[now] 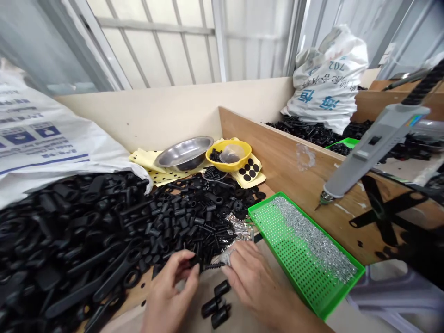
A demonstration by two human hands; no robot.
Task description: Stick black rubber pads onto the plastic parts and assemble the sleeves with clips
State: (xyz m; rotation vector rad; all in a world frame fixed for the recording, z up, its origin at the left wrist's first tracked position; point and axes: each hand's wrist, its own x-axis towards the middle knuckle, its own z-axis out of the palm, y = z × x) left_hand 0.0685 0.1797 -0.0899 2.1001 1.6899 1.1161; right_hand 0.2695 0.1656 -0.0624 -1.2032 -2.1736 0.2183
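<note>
At lower centre, the left hand [169,293] pinches a small black sleeve [193,262] against a dark screw [213,266] held by the right hand [258,284]; three sleeves [211,306] lie apart below, and a large black heap [187,217] lies beyond.

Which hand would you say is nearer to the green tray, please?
Right. The right hand is close beside the green tray, by its near edge; the left hand is farther away, on the right hand's other side.
</note>
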